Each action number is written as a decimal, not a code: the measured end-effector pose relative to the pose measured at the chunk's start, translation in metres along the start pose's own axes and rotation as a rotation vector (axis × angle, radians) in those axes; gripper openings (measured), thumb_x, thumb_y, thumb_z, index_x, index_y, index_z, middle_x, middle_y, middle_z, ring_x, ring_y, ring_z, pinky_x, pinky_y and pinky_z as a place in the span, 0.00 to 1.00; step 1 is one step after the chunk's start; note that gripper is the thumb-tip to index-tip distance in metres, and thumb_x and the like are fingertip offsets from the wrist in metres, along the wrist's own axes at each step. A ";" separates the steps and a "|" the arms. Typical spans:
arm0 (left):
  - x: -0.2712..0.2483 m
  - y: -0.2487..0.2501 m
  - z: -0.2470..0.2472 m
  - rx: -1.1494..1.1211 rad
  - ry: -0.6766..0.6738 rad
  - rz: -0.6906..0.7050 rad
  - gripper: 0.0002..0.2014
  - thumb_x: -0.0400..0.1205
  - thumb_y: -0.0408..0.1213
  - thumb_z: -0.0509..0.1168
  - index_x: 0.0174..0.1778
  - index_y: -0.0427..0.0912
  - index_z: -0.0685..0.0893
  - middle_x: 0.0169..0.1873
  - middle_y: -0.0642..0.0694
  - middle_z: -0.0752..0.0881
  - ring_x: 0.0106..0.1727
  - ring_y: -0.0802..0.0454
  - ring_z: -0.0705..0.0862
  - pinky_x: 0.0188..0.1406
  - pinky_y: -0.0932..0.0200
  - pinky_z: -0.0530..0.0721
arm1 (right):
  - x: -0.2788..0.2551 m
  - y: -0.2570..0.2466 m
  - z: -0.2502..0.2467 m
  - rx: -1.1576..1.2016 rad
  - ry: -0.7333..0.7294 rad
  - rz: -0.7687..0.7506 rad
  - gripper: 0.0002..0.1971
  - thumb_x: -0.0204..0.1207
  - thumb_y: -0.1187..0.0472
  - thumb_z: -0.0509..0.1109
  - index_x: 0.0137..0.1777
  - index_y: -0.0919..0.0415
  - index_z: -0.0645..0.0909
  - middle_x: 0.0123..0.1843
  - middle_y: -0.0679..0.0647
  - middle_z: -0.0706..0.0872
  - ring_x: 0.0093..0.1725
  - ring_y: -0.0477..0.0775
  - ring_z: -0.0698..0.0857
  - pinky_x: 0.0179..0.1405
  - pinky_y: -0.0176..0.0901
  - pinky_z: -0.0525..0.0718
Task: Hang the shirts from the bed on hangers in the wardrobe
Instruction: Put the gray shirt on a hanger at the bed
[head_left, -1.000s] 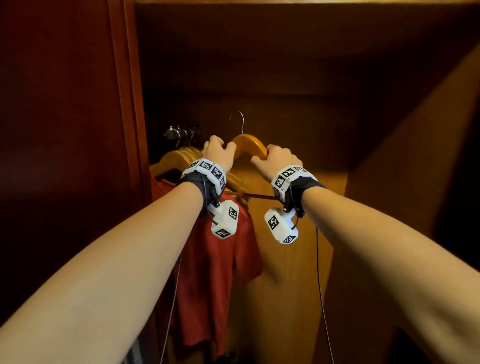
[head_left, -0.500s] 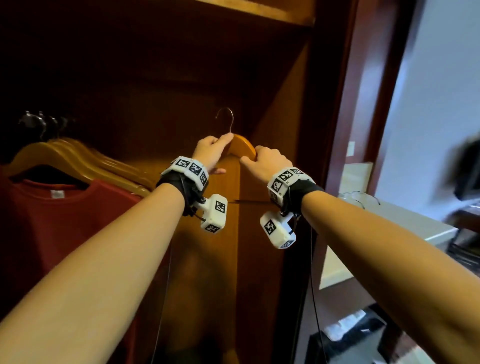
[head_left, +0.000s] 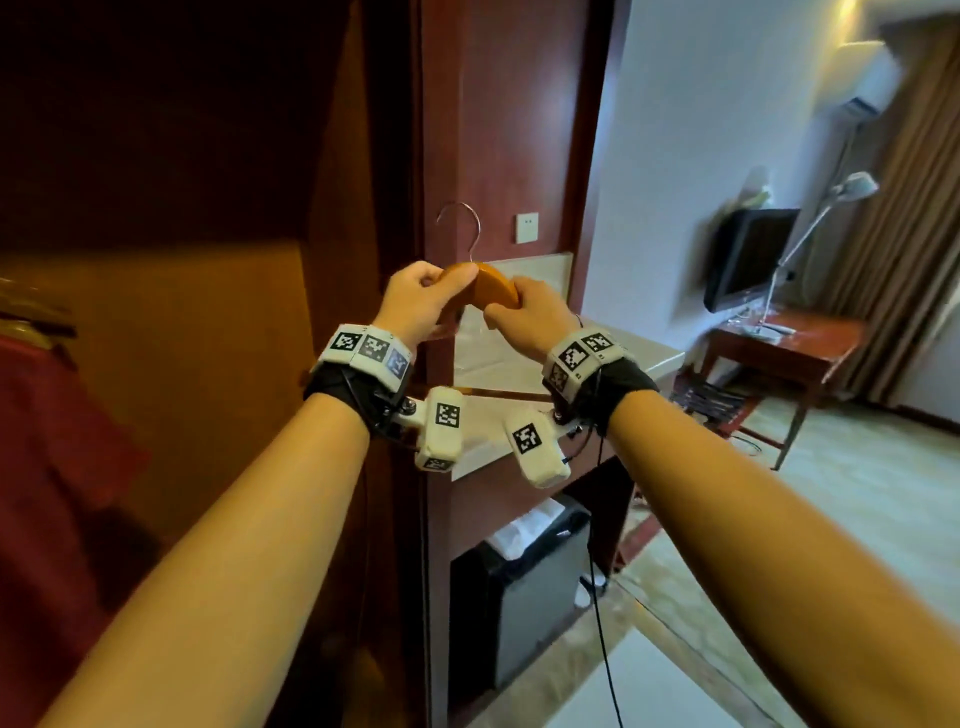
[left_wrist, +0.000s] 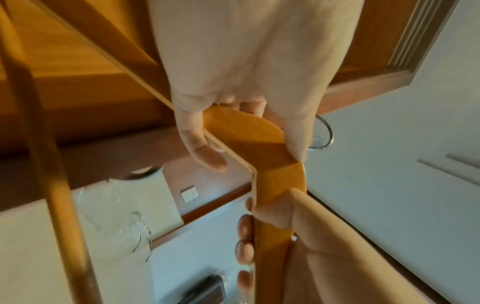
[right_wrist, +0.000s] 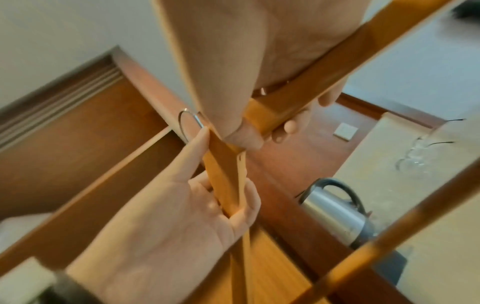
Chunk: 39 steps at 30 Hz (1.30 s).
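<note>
The left hand (head_left: 421, 299) curls fingers and thumb round one smooth, curved shoulder of a wooden hanger (head_left: 491, 286), and the right hand (head_left: 524, 317) grips the other shoulder close beside it; the hanger is held in the air in front of the wardrobe (head_left: 457, 130) frame, its thin bent metal hook (head_left: 460, 223) standing upright above the knuckles. At the far left inside the wardrobe hangs a soft red shirt (head_left: 47, 467); to the right sit a pale stone-like counter (head_left: 649, 358) and a brushed-metal kettle (right_wrist: 335, 214) with a black handle.

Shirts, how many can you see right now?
1: a red shirt at the left edge of the head view, inside the wardrobe. More may be hidden beyond the frame; the wrist views show none.
</note>
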<state>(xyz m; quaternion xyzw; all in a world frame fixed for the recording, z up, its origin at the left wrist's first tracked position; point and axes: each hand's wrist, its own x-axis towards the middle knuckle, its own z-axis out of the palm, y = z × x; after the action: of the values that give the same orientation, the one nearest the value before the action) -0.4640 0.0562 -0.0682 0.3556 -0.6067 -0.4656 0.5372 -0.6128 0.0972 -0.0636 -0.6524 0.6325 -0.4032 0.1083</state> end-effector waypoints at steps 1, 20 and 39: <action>-0.006 -0.006 0.020 -0.001 -0.025 0.001 0.16 0.79 0.48 0.74 0.52 0.40 0.80 0.44 0.45 0.83 0.44 0.52 0.85 0.37 0.56 0.89 | -0.009 0.016 -0.011 0.024 0.007 0.036 0.04 0.74 0.57 0.70 0.46 0.57 0.82 0.40 0.57 0.87 0.40 0.56 0.85 0.43 0.46 0.82; 0.005 -0.131 0.337 -0.210 -0.502 -0.150 0.04 0.82 0.39 0.71 0.44 0.44 0.83 0.39 0.53 0.88 0.45 0.58 0.87 0.55 0.50 0.86 | -0.082 0.297 -0.175 -0.059 0.387 0.516 0.14 0.63 0.40 0.64 0.40 0.44 0.85 0.29 0.41 0.86 0.40 0.52 0.86 0.66 0.64 0.76; 0.131 -0.251 0.643 -0.266 -0.867 -0.266 0.09 0.79 0.44 0.73 0.51 0.45 0.88 0.49 0.41 0.90 0.53 0.45 0.88 0.56 0.52 0.84 | -0.029 0.560 -0.289 -0.023 0.708 0.698 0.17 0.67 0.26 0.67 0.43 0.36 0.85 0.34 0.44 0.86 0.45 0.47 0.84 0.72 0.71 0.71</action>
<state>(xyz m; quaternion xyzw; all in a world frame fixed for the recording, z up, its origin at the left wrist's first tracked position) -1.1356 -0.0266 -0.2569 0.1311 -0.6593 -0.7096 0.2111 -1.2143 0.1307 -0.2517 -0.2263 0.8155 -0.5326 0.0081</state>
